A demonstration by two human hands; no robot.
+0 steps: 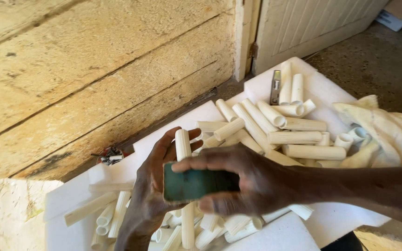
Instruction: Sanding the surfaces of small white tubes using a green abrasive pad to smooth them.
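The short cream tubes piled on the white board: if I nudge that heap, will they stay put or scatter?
The cream tubes are round and lie loosely stacked across each other, so a push would probably send some rolling over the smooth white board. They look hollow with thin walls, so likely light and stiff. The cloth on the right might stop a few.

Makeshift workshop: cut pipe pieces (303, 137) on white boards (324, 88), rough wall (94, 69).
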